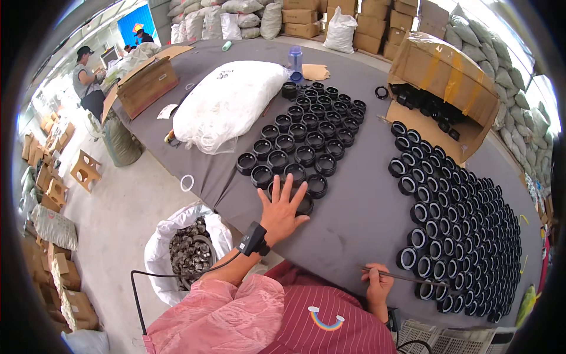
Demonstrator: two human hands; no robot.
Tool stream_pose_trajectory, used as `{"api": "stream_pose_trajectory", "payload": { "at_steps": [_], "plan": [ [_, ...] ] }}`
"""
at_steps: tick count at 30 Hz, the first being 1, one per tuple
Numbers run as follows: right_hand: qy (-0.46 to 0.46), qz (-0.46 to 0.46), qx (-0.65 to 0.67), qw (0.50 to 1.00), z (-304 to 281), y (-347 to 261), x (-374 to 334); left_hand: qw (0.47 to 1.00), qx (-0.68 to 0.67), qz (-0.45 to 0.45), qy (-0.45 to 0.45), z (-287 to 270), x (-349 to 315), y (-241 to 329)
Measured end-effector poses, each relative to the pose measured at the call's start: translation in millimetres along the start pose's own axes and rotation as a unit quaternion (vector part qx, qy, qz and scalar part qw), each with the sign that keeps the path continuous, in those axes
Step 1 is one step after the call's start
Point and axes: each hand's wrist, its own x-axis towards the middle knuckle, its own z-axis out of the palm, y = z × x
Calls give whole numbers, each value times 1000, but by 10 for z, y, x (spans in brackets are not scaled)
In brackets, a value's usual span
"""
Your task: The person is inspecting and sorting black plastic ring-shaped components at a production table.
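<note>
Pink sleeve [212,312] and striped red apron [354,312] lie nearest us, below our fingers. Our left hand [282,215] spreads its fingers wide over the near end of a group of black rings [305,163], grasping none that we can see; whether it presses on them we cannot tell. The rest of this group runs away beyond the fingertips, set in loose rows, perhaps so each ring can be reached singly. Our right hand [377,286] pinches a thin dark stick [407,277] between thumb and fingers. We hold it near one end, likely for reach, and its far part lies over the edge of a second, tightly packed group of rings [457,236], to the right of those fingers.

Dark cloth covers the table [354,224] between our hands. Beyond the left fingers rest a plump white bag [227,103] and a blue bottle [295,59]; beyond the right, a cardboard box [439,71] opens toward us, dark pieces in its mouth. Left of our left fingers, a lined sack [159,248] of dark scraps stands on the floor near a stool [86,171]. Farther off, a co-worker [88,79] stands, and stacked boxes [300,17] line the wall.
</note>
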Motion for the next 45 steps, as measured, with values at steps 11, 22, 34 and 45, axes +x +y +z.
{"api": "stream_pose_trajectory", "payload": {
  "at_steps": [11, 22, 34, 45],
  "plan": [
    [-21, 34, 21, 999, -23, -20, -19, 999, -4, -30, -14, 105, 95, 157],
    [33, 33, 55, 997, -10, -64, -98, 996, -59, 34, 57, -44, 46, 358],
    [281, -63, -19, 957, -617, -261, -592, 848, -293, 425, -121, 447, 157, 2297],
    [150, -49, -71, 985, -401, -357, -323, 846, -296, 397, -198, 289, -58, 1413]
  ]
}}
